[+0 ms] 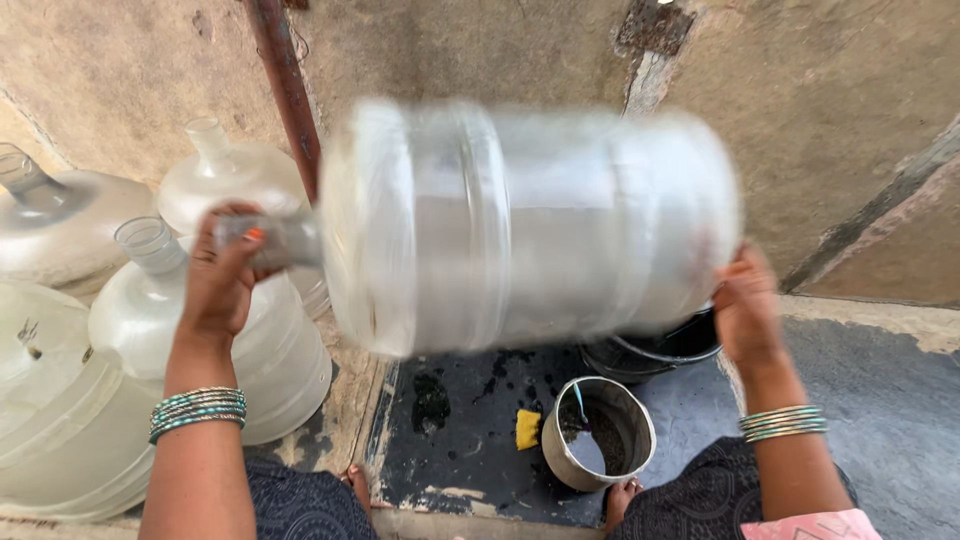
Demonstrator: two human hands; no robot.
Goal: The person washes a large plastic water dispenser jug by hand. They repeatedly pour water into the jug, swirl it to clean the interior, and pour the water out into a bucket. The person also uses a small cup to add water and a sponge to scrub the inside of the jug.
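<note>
Clear ribbed plastic jug (530,225) sideways, left hand (222,275) grip round neck, right hand (745,305) pressing base

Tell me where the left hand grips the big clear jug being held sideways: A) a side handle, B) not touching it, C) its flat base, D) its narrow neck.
D: the left hand is wrapped around the narrow neck of the jug, while the right hand supports the base end.

No packages, signs or screens show; the only label is a blurred pale band (575,190) across the middle of the clear water jug (530,225)
</note>
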